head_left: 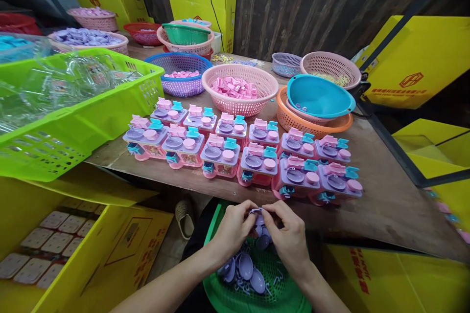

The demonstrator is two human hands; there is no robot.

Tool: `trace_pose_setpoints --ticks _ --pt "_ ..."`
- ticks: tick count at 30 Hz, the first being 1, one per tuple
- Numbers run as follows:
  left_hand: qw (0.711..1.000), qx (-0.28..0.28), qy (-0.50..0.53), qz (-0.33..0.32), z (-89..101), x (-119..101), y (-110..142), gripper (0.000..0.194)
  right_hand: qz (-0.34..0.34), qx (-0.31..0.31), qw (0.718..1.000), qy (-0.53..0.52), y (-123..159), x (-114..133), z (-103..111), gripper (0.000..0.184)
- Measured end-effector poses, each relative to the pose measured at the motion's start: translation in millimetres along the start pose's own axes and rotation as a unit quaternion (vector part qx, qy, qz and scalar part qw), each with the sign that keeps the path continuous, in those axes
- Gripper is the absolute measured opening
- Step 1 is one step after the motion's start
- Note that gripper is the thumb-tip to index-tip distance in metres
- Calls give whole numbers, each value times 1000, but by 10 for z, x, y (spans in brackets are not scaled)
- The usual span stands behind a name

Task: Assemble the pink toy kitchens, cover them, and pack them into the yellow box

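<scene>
Pinching a small purple part (pixel 256 210) between both hands — left hand (pixel 235 227) on its 9 o'clock end, right hand (pixel 288 232) on its 3 o'clock end, thumb and forefinger closed at each side, remaining fingers curled in. Its exact shape is mostly hidden by fingertips. It sits over the green basket (pixel 290 298), toward that basket's 12 o'clock rim. More purple showing right below the fingers; can't tell if it hangs from the part or lies loose. At 6 o'clock from the hands, the basket holds shallow purple pans (pixel 246 266) and thin hooked sticks (pixel 278 276). At 12 o'clock, two rows of toy stoves (pixel 220 154) on the table (pixel 370 146); blue bowl (pixel 319 95) at 1, lime crate (pixel 73 144) at 10. Handling guess: thin moulded plastic, very light, fairly stiff, glossy so a bit slippery. Thin necks look like the weak spot — bending could whiten or snap them. Best hold is fingertip pinch near the thicker ends; for loose pans, take the rim.
</scene>
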State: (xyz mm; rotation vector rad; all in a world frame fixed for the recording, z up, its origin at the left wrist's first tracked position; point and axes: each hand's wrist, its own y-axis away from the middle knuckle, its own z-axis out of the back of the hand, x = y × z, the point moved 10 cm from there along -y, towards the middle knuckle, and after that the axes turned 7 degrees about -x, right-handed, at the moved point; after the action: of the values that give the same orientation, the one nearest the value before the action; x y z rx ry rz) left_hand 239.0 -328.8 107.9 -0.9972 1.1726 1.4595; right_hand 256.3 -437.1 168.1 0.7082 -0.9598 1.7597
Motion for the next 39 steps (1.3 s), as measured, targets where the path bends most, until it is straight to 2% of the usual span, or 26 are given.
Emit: trace_pose_setpoints --ticks 3,6,19,23,27,32,35,37,39 --pt "993 -30 -107 -31 73 -94 7 27 23 9 1000 1 0 68 -34 13" --pt "985 -53 -156 -53 121 -174 13 28 40 22 999 2 7 116 -84 13" --pt "977 -48 -196 -72 125 -168 17 28 38 32 999 9 2 147 -141 12" --pt "958 -45 -273 -70 123 -156 37 25 55 34 997 32 15 181 -180 14" --pt "925 -46 -373 -60 118 -159 60 24 118 41 989 82 63 276 -275 19" --pt "911 -38 -407 -51 92 -134 88 26 150 34 983 98 108 299 -359 21" --pt "919 -39 -389 -43 177 -124 69 25 137 42 988 63 83 283 -385 19" --pt "943 -50 -324 -49 322 -194 22 22 134 35 990 38 25 325 -362 16" --pt "974 -54 -214 -44 527 -294 -52 22 175 22 984 31 -62 493 -330 24"
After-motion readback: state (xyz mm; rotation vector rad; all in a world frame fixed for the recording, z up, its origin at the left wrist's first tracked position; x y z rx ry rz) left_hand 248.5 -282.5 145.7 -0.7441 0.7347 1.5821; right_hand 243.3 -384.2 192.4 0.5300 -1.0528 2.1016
